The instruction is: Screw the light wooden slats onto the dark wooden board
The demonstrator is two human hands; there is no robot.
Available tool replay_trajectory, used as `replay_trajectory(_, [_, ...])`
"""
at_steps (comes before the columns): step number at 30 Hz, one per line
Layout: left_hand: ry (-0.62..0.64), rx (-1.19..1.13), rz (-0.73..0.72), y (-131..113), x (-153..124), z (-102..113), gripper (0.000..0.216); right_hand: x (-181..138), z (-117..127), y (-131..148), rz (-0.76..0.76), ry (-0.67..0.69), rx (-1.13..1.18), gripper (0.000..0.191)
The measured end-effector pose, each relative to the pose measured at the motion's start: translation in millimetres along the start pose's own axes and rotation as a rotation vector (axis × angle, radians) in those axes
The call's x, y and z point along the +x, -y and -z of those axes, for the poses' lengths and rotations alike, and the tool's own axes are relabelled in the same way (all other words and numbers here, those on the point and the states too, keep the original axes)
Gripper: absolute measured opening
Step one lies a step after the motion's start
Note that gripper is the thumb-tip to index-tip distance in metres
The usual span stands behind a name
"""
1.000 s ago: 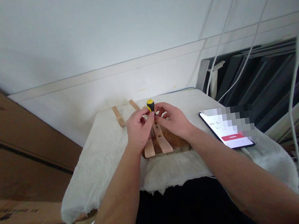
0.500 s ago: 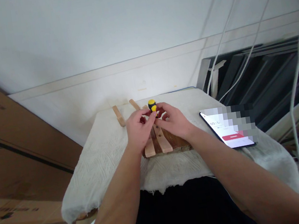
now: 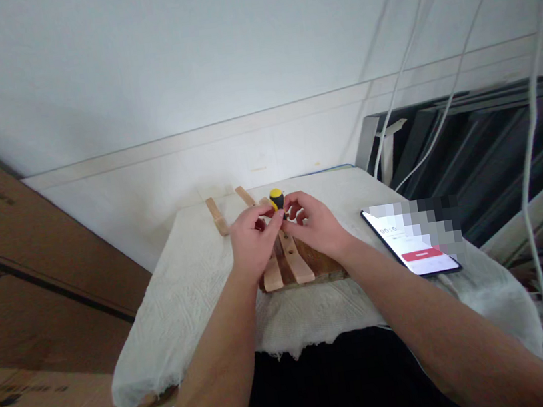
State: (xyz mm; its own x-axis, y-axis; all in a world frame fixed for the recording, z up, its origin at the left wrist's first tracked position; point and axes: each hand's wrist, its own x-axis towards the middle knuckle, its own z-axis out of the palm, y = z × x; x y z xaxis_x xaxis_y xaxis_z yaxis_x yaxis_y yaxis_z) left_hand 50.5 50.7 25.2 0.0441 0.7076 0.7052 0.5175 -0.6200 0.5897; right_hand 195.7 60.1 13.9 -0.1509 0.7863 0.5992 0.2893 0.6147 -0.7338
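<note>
I'm watching through the head camera: the left hand [image 3: 253,238] is gripping a yellow-and-black screwdriver [image 3: 277,199] low down, thumb and fingers pinching in around it. The right hand [image 3: 318,225] is curling in from the other side, fingertips right by the handle; I'm not managing to tell whether they're pressing on it or just sitting close. The screwdriver is standing roughly upright, yellow end up, over a pale wooden strip [image 3: 299,265]; its tip is hiding behind the fingers. That strip is showing dark holes and widening toward the near end. A second strip [image 3: 272,276] is lying just beside it, partly covered by the left hand. Both are resting on a brown wooden block [image 3: 321,262], which is sitting on a white cloth [image 3: 184,303] covering the table. Farther back I'm seeing two more pieces: a short one [image 3: 217,216] lying left of the hands, another [image 3: 244,196] sticking out behind the left hand. A phone [image 3: 392,235] is lying near the right forearm, screen lit, part of it pixelated. White cables [image 3: 532,167] are hanging at right before dark panels [image 3: 466,149]; a cardboard box [image 3: 46,255] is standing at left.
</note>
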Motion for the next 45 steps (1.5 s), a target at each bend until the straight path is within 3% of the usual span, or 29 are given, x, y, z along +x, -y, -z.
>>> replay_trajectory(29, [0.025, 0.022, -0.013, 4.6, -1.1, -1.3, 0.019, 0.6, 1.6, -2.2, -0.015, -0.018, -0.05, 0.013])
replay_trajectory(36, [0.101, 0.031, -0.042, 0.5, 0.2, 0.1, 0.017, 0.0, 1.0, -0.5, -0.011, -0.015, -0.004, 0.019])
replay_trajectory(45, [0.057, 0.057, -0.028, 3.7, -1.7, -0.9, 0.018, 0.5, 2.9, -0.2, 0.022, -0.024, -0.053, 0.014])
